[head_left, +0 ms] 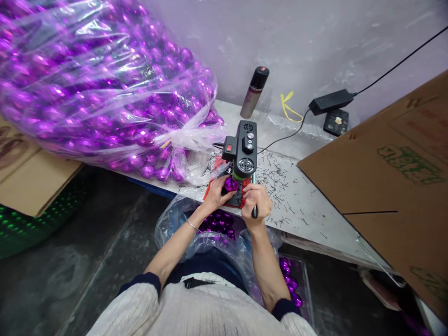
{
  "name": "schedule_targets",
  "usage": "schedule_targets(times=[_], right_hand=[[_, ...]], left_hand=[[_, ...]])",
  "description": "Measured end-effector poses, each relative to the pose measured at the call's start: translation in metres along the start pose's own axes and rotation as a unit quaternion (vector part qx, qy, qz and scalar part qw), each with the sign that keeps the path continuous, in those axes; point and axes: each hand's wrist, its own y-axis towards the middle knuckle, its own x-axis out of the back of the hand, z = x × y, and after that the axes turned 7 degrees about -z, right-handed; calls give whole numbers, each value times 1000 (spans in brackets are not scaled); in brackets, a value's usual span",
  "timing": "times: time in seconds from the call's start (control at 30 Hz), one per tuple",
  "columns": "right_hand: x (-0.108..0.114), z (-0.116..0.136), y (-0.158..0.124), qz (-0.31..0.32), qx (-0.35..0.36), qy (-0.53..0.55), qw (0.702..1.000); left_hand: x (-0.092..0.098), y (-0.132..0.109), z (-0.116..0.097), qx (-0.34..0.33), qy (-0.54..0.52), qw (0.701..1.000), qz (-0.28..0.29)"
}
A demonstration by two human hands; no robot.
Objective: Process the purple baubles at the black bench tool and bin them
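Observation:
A small black bench press (pixel 246 151) with round vents and silver buttons stands on the worktop. Beneath its head sits a shiny purple ball ornament (pixel 231 184), with the fingers of my left hand (pixel 216 193) curled around it. My right hand (pixel 257 201) is a fist round the press's lever handle (pixel 255 212), whose black end sticks out below the fingers. Red material lies around the base of the press. Just below my hands, an open clear plastic bag (pixel 168 224) holds several purple ball ornaments (pixel 219 223).
A huge clear bag (pixel 185 137) of purple balls fills the left. Behind the press stands a spray can (pixel 255 92); a power adapter (pixel 331 101) rests by the wall. Small dark bits litter the white worktop (pixel 308 200). A cardboard box (pixel 371 172) leans in from the right.

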Motion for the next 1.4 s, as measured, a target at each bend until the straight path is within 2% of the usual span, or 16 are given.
schedule_targets(times=[0.1, 0.23, 0.43, 0.7, 0.83, 0.93, 1.03, 1.17, 1.23, 1.3, 1.37, 1.4], right_hand=[[-5, -10, -15, -20, 22, 0, 1000], [-10, -17, -26, -29, 16, 6, 999], [-14, -21, -34, -58, 6, 16, 998], [-16, -25, -40, -67, -11, 1, 998], [-18, -30, -45, -61, 19, 13, 998], [-16, -26, -36, -52, 20, 15, 998], [-10, -10, -10, -55, -43, 10, 998], [-2, 12, 25, -22, -120, 20, 992], [0, 16, 30, -17, -120, 27, 992], [0, 14, 25, -19, -103, 29, 994], [0, 11, 17, -19, -85, 26, 996], [0, 9, 13, -17, -80, 23, 996]], left_hand=[[0, -1, 0, 13, 0, 1000, 3], [0, -2, -1, 9, -13, 1000, -2], [-2, -2, -1, 18, -21, 1000, 5], [-2, -1, 2, 14, -31, 999, 13], [-1, 0, 2, 16, -31, 999, 14], [-4, 2, 2, 20, -34, 999, 9], [-4, -1, 0, 11, -46, 999, 2], [11, -30, -12, -23, -34, 999, 6], [25, -51, -19, -47, -17, 998, 23], [40, -62, -20, -68, -4, 997, 46], [53, -51, -13, -69, 7, 997, 43], [58, -36, -6, -57, 16, 998, 27]])
